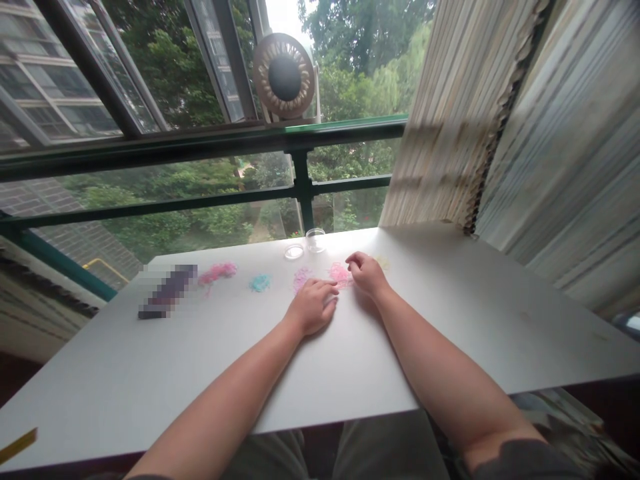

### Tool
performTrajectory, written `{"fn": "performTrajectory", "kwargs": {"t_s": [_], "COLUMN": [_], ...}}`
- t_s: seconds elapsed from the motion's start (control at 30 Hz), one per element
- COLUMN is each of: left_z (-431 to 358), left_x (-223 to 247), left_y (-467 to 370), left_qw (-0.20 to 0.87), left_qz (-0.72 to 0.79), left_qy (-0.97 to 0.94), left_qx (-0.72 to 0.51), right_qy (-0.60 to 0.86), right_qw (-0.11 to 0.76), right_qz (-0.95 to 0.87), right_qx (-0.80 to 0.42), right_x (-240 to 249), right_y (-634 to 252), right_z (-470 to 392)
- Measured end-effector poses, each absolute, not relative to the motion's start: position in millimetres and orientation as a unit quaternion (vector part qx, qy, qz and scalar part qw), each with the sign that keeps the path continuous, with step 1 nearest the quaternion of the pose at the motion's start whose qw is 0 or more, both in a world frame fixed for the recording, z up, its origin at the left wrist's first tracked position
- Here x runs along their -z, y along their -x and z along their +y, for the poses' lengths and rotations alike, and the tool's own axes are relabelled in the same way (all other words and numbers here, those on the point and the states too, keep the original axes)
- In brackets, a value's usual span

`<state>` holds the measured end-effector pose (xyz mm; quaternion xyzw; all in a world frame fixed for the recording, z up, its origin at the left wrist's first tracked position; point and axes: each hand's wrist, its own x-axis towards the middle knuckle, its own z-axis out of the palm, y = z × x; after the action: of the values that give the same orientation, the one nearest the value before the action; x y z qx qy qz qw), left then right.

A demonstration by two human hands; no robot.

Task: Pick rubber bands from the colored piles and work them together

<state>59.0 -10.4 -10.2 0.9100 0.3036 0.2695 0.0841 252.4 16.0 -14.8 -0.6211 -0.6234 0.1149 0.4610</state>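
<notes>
My left hand (313,308) rests on the white table, fingers stretched forward and a little apart from the thumb, beside a purple pile (302,277) and a pink pile (339,273) of what look like small rubber bands. Just over the pink pile's right side is my right hand (368,275), its fingers curled together in a pinch. Whatever it holds is too small or hidden to make out. Partly behind that hand lies a yellow pile (382,263). Further left are a blue pile (260,283) and a longer pink-red pile (218,272).
A clear round container (315,240) and a clear lid (294,252) stand at the back of the white table (480,313). A dark pixelated object (169,292) lies at left. Beyond are a round fan (285,76), a green railing (303,173) and a curtain (440,120).
</notes>
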Motion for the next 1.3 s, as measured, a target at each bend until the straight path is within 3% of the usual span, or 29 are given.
{"fn": "performTrajectory", "kwargs": {"t_s": [0.3, 0.83, 1.03, 1.3], "left_z": [-9.3, -10.9, -10.3, -6.8], "left_x": [10.4, 9.3, 6.7, 6.8], "left_y": [-56.6, -44.6, -37.2, -29.2], "left_qw": [0.096, 0.121, 0.135, 0.143], "left_qz": [0.316, 0.319, 0.312, 0.325], "left_qy": [-0.903, -0.9, -0.899, -0.889], "left_qx": [-0.275, -0.269, -0.276, -0.289], "right_qy": [0.612, 0.551, 0.571, 0.602], "right_qw": [0.408, 0.236, 0.23, 0.284], "right_qz": [-0.671, -0.799, -0.787, -0.745], "right_qx": [-0.092, -0.048, -0.029, -0.048], "right_x": [12.6, 12.1, 8.2, 8.9], "right_y": [-249.3, -224.9, -229.0, -235.3], "right_z": [13.1, 1.9, 2.0, 3.8]}}
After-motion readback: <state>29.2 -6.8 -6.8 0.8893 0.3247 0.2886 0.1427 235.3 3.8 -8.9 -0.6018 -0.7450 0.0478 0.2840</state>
